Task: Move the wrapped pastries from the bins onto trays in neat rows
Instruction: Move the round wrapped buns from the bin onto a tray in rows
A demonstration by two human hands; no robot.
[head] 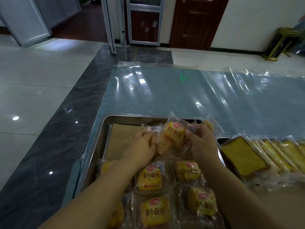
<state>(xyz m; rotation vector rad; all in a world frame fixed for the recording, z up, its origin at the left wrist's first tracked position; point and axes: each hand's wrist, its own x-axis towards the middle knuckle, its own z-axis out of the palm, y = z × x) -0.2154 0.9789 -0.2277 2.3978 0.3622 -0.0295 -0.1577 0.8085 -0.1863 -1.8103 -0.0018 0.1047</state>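
A shallow rectangular steel tray (105, 124) sits at the near-left corner of the grey counter (165, 90), which is covered in glossy clear plastic film. The tray's left rim runs just beside the counter's left edge, and beyond that edge lies a dark marble floor band (57, 121).

Over the tray's far half, the left hand (142, 149) and right hand (203, 142) hold one yellow wrapped pastry (173, 134) between them. It is in a clear packet with a red-and-white label and is tilted, its top seal reaching past the tray's far rim. The left fingers curl round the packet's left side, and the right thumb and fingers pinch its right edge. Another packet (209, 125) shows behind the right fingers; I cannot tell whether it is gripped.

A brown paper liner (120, 139) shows uncovered in the tray's far-left part. In the tray's near half, matching yellow packets (149, 179) lie in rows, touching one another, some under the forearms.

Just beside the tray's right rim, flat orange cake slices (244, 159) in clear wrappers overlap in a row running right. Past the tray's far rim, the film-covered counter stretches away and to the right.
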